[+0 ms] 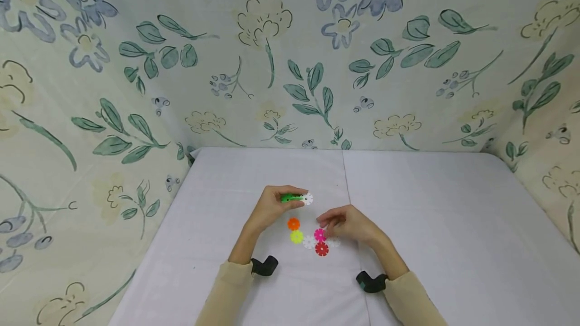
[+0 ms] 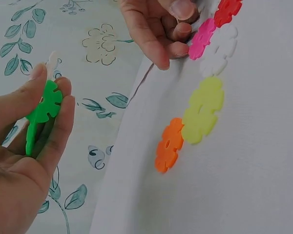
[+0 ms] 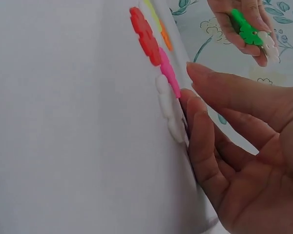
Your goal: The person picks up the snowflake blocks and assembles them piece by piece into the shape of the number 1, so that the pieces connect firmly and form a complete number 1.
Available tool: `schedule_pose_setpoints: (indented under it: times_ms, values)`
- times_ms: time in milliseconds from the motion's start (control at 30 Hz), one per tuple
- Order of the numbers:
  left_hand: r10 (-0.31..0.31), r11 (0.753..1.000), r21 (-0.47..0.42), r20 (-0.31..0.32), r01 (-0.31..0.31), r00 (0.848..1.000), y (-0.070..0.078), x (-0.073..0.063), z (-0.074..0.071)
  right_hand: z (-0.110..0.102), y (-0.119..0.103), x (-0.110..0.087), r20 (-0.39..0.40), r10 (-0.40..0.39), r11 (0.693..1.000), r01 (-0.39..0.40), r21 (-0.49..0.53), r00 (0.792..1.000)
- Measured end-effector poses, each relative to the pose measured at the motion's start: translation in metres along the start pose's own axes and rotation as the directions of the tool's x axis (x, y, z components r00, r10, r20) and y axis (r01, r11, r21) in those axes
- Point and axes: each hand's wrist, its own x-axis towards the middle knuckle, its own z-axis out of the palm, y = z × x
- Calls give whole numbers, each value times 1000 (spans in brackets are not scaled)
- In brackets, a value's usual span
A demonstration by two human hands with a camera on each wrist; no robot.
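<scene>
My left hand (image 1: pixel 277 205) pinches green notched plastic discs (image 2: pixel 50 105) between thumb and fingers, with a white notched disc (image 1: pixel 307 198) joined at their end, raised above the cloth. My right hand (image 1: pixel 351 224) is low over the table with fingers loosely bent and thumb apart from them, nothing in its grasp. Its lower fingertips come right at the edge of a pink disc (image 3: pixel 169 73) and a white disc (image 3: pixel 168 109) lying on the cloth. Touching the pink one is a red disc (image 1: pixel 321 249).
Left of the pink disc lie another white disc (image 1: pixel 309 242), a yellow disc (image 1: pixel 296 237) and an orange disc (image 1: pixel 293 224). A white cloth with a seam covers the table (image 1: pixel 254 165). Floral fabric (image 1: pixel 312 39) hangs behind and at both sides.
</scene>
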Motion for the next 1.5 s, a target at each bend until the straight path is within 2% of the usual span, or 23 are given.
schedule_pose_setpoints:
  times_ms: [267,500,800,967,1133,1267,1500]
  values:
    - [-30,999,-35,22,30,999,3,0,0,5,-3,1,35,-55,992,59,-110,998]
    - [-39,997,-67,27,40,999,4,-1,-1,7,-4,1,41,-68,986,74,-150,997]
    - [-49,997,-63,23,51,999,5,-1,0,10,-3,3,-12,-98,975,93,-200,995]
    - [-55,997,-58,20,56,998,4,-1,1,6,-5,1,-97,-84,986,69,-149,992]
    - [-45,997,-54,12,45,999,3,0,2,1,-9,0,-224,-35,999,40,17,974]
    - [-45,998,-50,9,46,999,2,0,3,0,-12,-1,-304,-60,988,99,115,951]
    - [-46,998,-48,23,47,999,0,0,8,1,-16,-1,-381,-118,974,181,133,917]
